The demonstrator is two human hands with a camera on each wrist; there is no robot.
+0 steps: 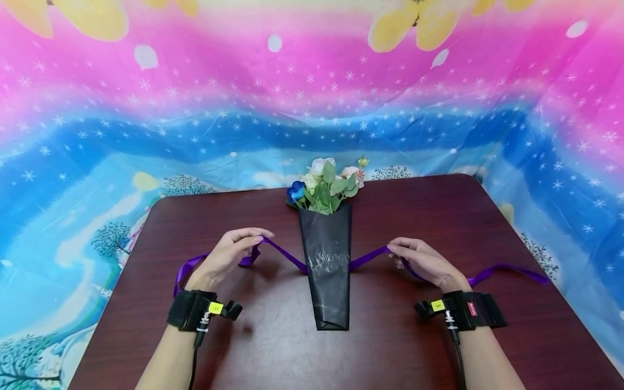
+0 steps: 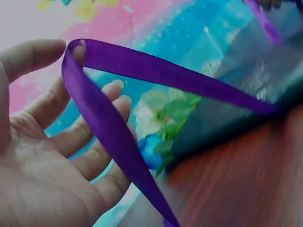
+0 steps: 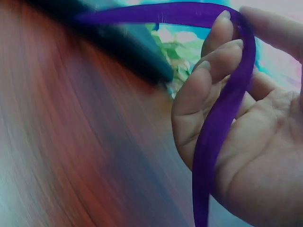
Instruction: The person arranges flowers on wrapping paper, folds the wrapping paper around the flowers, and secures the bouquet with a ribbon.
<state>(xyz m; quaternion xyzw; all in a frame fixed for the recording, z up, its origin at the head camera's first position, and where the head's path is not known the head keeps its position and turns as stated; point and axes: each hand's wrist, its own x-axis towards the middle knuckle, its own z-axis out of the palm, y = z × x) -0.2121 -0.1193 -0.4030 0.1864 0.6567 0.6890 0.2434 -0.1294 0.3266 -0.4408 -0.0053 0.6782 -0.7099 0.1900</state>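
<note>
A bouquet in black wrapping paper [image 1: 325, 292] lies on the table, its flowers [image 1: 324, 184] toward the far edge. Purple ribbon [image 1: 284, 253] passes beneath the wrapped part and comes out on both sides. To the left of the bouquet, my left hand [image 1: 229, 254] pinches the ribbon between thumb and index finger, raised above the table. On the other side my right hand [image 1: 424, 260] pinches the ribbon the same way. In the left wrist view the ribbon [image 2: 151, 68] folds over at the fingertips and hangs down past the palm. A loose ribbon end trails beyond each hand.
The dark red-brown wooden table [image 1: 273, 352] has rounded far corners. Behind it and along its sides hangs a colourful printed cloth [image 1: 312, 124]. Black straps [image 1: 192, 310] with cables are worn on both wrists.
</note>
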